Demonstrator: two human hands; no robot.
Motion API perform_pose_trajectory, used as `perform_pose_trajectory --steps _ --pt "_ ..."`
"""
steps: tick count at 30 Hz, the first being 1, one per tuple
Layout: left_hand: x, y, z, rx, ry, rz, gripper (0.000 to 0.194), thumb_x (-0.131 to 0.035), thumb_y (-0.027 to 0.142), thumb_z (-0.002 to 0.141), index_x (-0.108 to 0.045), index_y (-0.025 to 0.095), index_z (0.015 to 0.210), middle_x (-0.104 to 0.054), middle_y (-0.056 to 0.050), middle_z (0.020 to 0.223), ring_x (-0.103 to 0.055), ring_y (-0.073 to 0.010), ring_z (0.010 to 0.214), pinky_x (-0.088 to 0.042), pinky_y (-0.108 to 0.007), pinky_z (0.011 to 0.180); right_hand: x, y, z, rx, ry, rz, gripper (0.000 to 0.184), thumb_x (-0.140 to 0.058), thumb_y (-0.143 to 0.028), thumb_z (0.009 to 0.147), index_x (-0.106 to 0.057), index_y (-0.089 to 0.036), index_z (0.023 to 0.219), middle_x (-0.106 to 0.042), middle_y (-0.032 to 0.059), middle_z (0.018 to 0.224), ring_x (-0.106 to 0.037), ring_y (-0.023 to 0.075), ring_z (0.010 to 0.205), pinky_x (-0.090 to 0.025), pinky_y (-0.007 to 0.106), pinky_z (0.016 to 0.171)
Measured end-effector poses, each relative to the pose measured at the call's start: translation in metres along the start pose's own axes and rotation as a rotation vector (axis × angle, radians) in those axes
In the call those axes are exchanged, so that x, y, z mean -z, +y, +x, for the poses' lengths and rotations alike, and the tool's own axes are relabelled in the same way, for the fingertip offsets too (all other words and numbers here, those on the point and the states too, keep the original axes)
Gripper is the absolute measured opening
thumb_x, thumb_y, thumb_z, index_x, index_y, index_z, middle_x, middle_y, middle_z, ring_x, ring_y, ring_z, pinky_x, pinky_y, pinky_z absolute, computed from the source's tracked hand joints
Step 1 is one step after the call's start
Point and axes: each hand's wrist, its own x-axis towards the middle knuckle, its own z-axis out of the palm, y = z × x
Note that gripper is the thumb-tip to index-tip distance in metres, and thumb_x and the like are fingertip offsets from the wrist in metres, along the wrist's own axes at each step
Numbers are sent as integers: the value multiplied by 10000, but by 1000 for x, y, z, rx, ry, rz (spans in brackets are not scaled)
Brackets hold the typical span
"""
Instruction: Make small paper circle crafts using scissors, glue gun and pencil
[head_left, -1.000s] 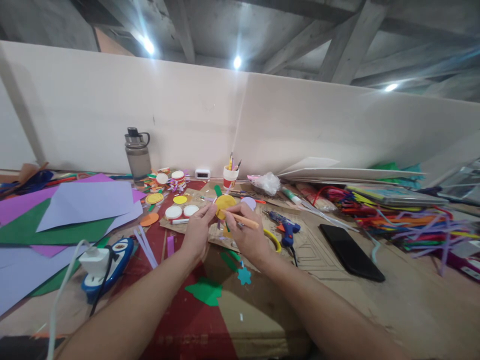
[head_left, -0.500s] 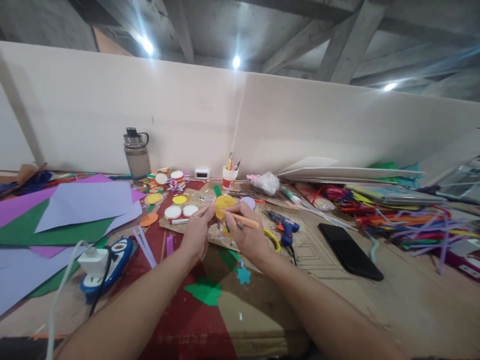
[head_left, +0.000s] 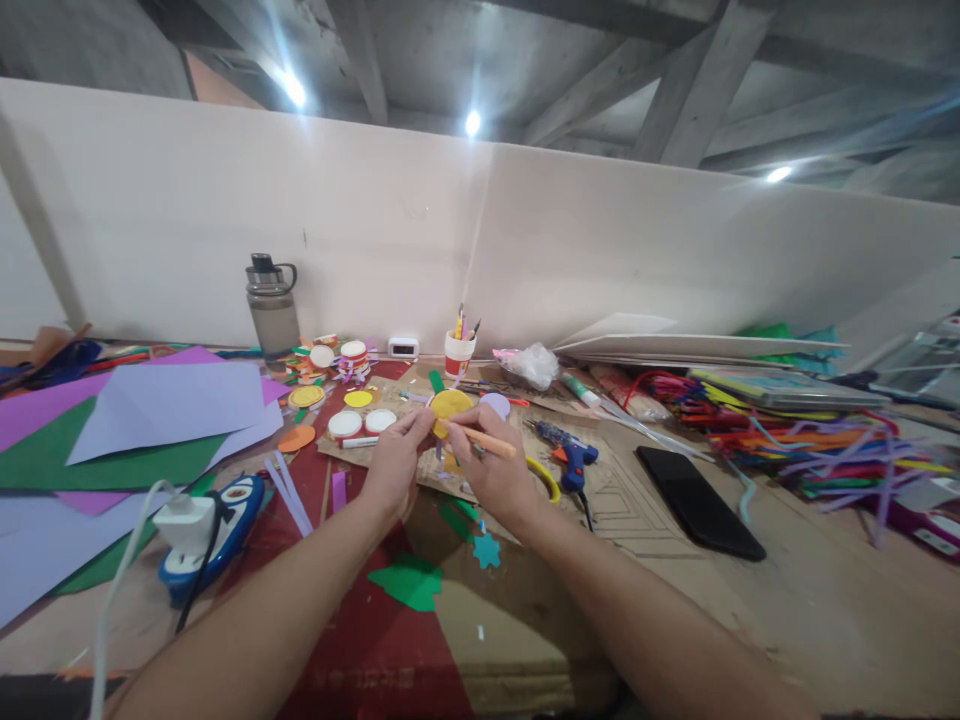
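My left hand (head_left: 394,465) pinches the left edge of a yellow paper disc (head_left: 450,404) held up over the table. My right hand (head_left: 495,475) is closed on an orange pencil-like stick (head_left: 489,442) whose tip touches the disc. Small purple and green strips stick out from behind the disc. Both hands are over a brown cardboard sheet (head_left: 600,500).
Coloured paper sheets (head_left: 135,420) lie at left, with a white plug on a blue device (head_left: 206,525). A water bottle (head_left: 274,305), finished paper discs (head_left: 352,400), a pencil cup (head_left: 459,352), a blue glue gun (head_left: 574,455), a black phone (head_left: 699,502) and several pipe cleaners (head_left: 810,440) are around.
Hardly anything differs; both hands keep their hold on the disc and the stick, and the view has shifted very slightly.
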Motion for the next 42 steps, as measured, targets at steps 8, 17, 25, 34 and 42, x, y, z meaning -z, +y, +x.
perform_pose_trajectory --steps 8,17,25,34,42 --pt "-2 1 -1 -10 -7 5 341 -785 427 655 -746 139 833 -706 -58 827 -599 -148 742 -460 -263 706 2 0 2 4 32 -34 130 -537 -269 872 -581 -206 767 -616 2 712 -564 144 651 -451 283 640" --pt "-1 -1 0 -5 -28 15 398 -767 467 670 -746 134 889 -713 -77 838 -620 -178 768 -472 -300 734 4 5 3 8 68 -55 139 -546 -287 875 -586 -206 770 -596 -11 692 -544 133 622 -442 267 613" --pt "4 -4 1 -48 -78 113 346 -706 427 758 -750 162 976 -710 -67 896 -585 -154 785 -444 -278 773 4 1 4 2 79 -39 127 -540 -283 870 -587 -216 772 -609 -13 688 -560 138 620 -461 272 617" --pt "2 -5 -2 -49 -94 132 327 -708 433 754 -762 178 952 -706 -59 933 -566 -157 826 -429 -269 787 5 -6 5 -6 64 -29 115 -553 -266 855 -598 -210 766 -632 2 711 -574 141 636 -463 271 622" --pt "1 -2 0 -56 -64 118 332 -717 428 743 -756 167 945 -697 -61 909 -551 -139 741 -432 -265 727 5 8 4 23 86 -61 134 -532 -296 881 -605 -211 807 -629 7 752 -580 150 684 -469 290 654"
